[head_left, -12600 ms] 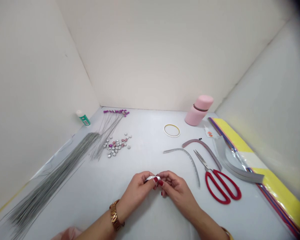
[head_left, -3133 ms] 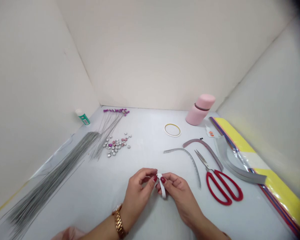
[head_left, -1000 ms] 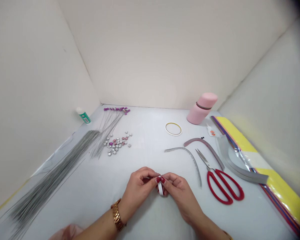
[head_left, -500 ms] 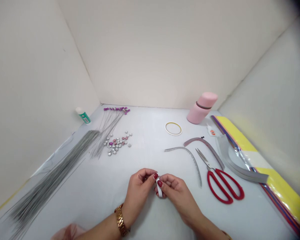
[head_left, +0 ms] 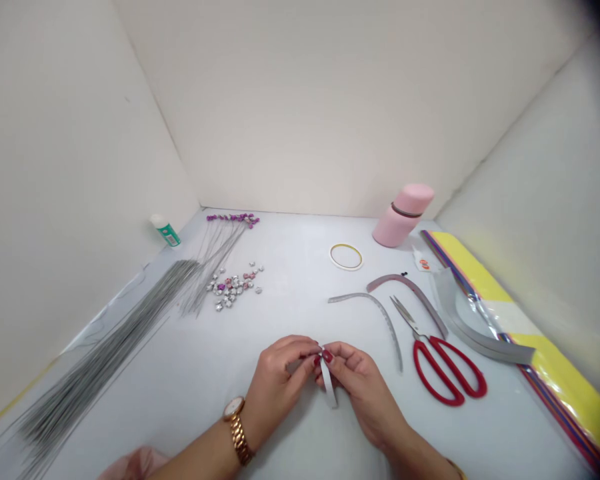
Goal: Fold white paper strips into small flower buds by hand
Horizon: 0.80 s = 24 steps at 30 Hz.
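Low in the middle of the view, a narrow whitish strip [head_left: 329, 387] hangs from between my fingertips, its free end pointing down. My left hand [head_left: 287, 370] pinches its upper end, thumb and fingers together. My right hand [head_left: 357, 380] pinches the same spot from the other side, its red-nailed thumb over the strip. The fingertips hide the top of the strip. Small silver, pink and purple folded stars [head_left: 235, 287] lie in a loose pile to the upper left of my hands.
Right side: red-handled scissors [head_left: 445, 370], curved grey strips [head_left: 390, 323], a pink bottle [head_left: 397, 223], a tape ring [head_left: 346, 257] and yellow sheets [head_left: 520, 327]. Left side: grey wires [head_left: 125, 340], purple-tipped wires [head_left: 220, 247] and a green-labelled glue stick [head_left: 169, 233]. Pale walls enclose the table.
The strip's free end now hangs lower and further right. My left wrist has turned, showing the watch face, and my fingertips have come closer together.
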Tool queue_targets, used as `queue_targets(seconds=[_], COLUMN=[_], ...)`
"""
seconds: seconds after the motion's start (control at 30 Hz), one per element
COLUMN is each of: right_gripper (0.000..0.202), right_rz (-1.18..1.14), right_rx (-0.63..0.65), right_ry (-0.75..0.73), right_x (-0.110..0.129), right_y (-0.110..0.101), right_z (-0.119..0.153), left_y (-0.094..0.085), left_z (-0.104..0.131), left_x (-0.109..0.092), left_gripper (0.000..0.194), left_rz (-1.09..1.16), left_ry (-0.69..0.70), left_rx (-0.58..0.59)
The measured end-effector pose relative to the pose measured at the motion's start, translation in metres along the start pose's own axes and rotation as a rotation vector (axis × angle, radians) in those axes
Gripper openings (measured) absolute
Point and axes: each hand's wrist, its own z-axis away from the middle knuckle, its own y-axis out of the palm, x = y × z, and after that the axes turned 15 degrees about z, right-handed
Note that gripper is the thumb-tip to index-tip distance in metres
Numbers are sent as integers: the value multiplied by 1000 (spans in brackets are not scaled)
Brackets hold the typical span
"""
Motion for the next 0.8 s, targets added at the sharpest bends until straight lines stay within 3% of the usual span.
queue_targets(seconds=[0.17,0.27,0.4,0.8], right_gripper=[23,23,24,22], right_rz=[-14,-20,-24,46], right_rx=[3,16,29,-6], right_ry=[25,35,29,15], right_x=[-1,-1,0,-3], right_y=[-1,-1,0,1], right_z=[0,1,0,-1], left_y=[2,3,7,8], left_z=[-3,-5,-5,-4], left_x=[7,7,1,8], left_gripper=[17,19,21,17], left_rz=[303,431,557,679], left_ry=[-263,-340,-358,-444], left_rx=[-124,-114,-25,-30])
